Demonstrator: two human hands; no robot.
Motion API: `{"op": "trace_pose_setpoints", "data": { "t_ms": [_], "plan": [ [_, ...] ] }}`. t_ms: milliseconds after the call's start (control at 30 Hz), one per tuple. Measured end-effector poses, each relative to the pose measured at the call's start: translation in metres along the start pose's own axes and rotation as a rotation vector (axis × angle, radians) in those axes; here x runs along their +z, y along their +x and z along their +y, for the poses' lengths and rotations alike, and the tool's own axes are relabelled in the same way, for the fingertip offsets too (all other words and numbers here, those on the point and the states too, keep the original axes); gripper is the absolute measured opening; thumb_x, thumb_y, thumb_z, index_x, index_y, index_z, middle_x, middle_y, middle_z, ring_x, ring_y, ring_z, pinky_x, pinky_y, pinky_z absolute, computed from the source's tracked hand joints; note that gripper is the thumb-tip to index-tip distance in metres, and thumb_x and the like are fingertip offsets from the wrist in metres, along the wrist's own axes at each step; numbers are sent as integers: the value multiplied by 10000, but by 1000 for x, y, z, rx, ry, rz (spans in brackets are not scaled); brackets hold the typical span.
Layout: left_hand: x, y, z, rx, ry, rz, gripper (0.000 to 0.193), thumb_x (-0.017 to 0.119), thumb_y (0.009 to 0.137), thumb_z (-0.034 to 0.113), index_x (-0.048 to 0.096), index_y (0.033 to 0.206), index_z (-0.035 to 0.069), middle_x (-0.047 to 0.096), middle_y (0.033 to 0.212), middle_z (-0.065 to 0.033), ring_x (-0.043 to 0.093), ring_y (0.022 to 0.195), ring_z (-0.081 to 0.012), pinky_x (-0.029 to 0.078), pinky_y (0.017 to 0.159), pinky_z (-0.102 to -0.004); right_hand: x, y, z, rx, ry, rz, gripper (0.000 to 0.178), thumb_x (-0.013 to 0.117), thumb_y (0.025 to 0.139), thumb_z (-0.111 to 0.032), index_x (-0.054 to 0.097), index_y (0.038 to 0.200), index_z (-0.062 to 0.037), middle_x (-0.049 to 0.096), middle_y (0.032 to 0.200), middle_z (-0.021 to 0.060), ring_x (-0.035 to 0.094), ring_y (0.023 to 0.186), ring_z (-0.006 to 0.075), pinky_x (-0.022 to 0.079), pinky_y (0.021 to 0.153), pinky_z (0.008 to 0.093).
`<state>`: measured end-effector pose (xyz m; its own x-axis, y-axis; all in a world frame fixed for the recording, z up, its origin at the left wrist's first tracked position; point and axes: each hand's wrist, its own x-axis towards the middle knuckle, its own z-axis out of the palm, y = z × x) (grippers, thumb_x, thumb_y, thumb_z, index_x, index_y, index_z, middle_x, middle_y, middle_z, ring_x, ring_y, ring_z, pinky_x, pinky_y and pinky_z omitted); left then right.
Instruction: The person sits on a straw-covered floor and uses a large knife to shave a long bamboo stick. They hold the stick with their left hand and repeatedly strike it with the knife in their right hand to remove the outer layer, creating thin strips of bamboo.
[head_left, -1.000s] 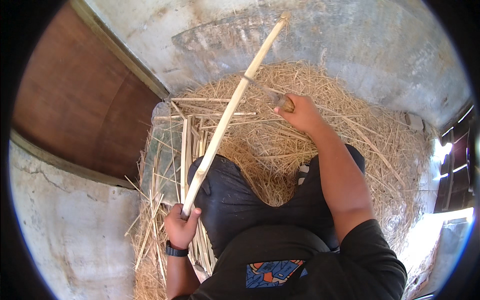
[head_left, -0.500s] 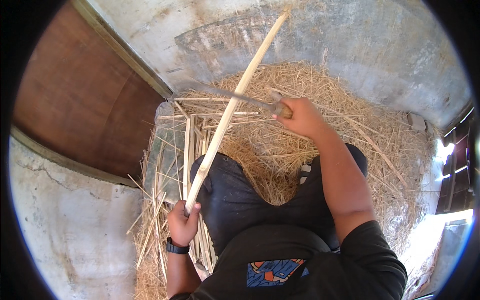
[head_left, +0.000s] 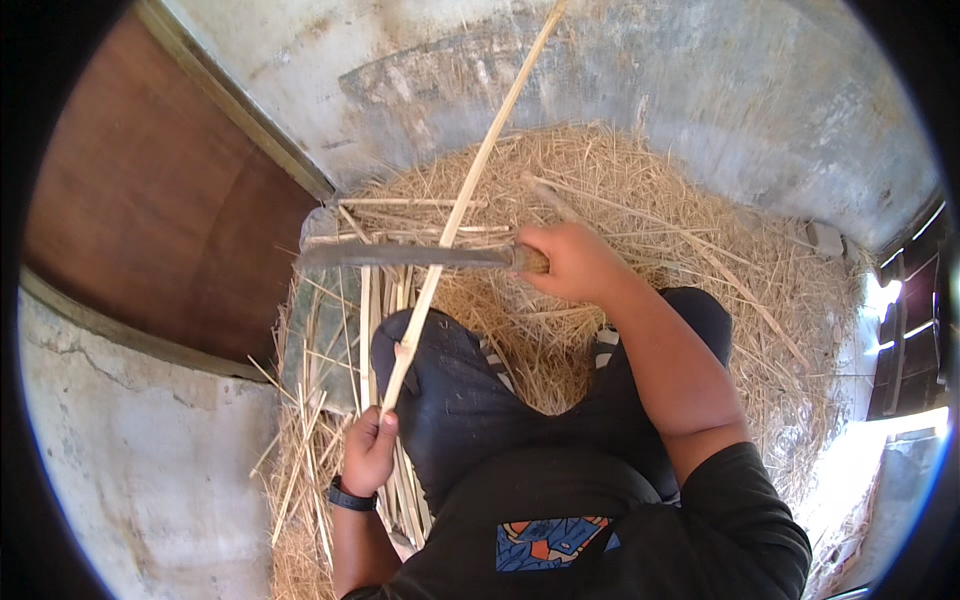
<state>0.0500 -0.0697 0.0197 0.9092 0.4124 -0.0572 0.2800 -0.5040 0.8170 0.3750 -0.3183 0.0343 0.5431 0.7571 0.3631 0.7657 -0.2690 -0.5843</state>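
Observation:
My left hand (head_left: 369,450), a dark watch on its wrist, is closed round the near end of a long pale bamboo strip (head_left: 470,185). The strip slants up and away to the right, past my left knee, as far as the wall. My right hand (head_left: 570,262) grips the wooden handle of a machete (head_left: 400,256). Its dark blade lies crosswise over the middle of the strip, pointing left. Whether the edge bites into the strip I cannot tell.
Split bamboo strips (head_left: 407,490) lie in a bundle beside my left leg. Shavings (head_left: 640,215) cover the floor round my knees. A concrete wall (head_left: 680,80) stands ahead, a brown panel (head_left: 170,200) at the left, a small block (head_left: 826,238) at the right.
The machete has come nearer to me along the strip, and its blade now shows broadside. The strip looks narrower, as if turned. My left hand has hardly moved.

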Motion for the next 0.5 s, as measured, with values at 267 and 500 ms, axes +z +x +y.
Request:
{"op": "trace_pose_setpoints", "data": {
  "t_ms": [267, 500],
  "plan": [
    [2, -1, -11, -68, -27, 13, 487, 542, 1047, 434, 526, 764, 38, 465, 626, 17, 414, 607, -88, 361, 548, -298, 19, 10, -15, -153, -170, -149, 202, 716, 802, -244, 615, 900, -98, 640, 715, 136, 668, 724, 348, 513, 682, 485],
    [2, -3, -6, 48, 119, 117, 487, 540, 1048, 420, 516, 768, 21, 441, 590, -38, 408, 581, -113, 359, 531, -322, 16, 25, 19, 247, -35, 18, 185, 691, 862, -240, 666, 984, -103, 683, 781, 122, 682, 726, 300, 547, 722, 452]
  ]
}}
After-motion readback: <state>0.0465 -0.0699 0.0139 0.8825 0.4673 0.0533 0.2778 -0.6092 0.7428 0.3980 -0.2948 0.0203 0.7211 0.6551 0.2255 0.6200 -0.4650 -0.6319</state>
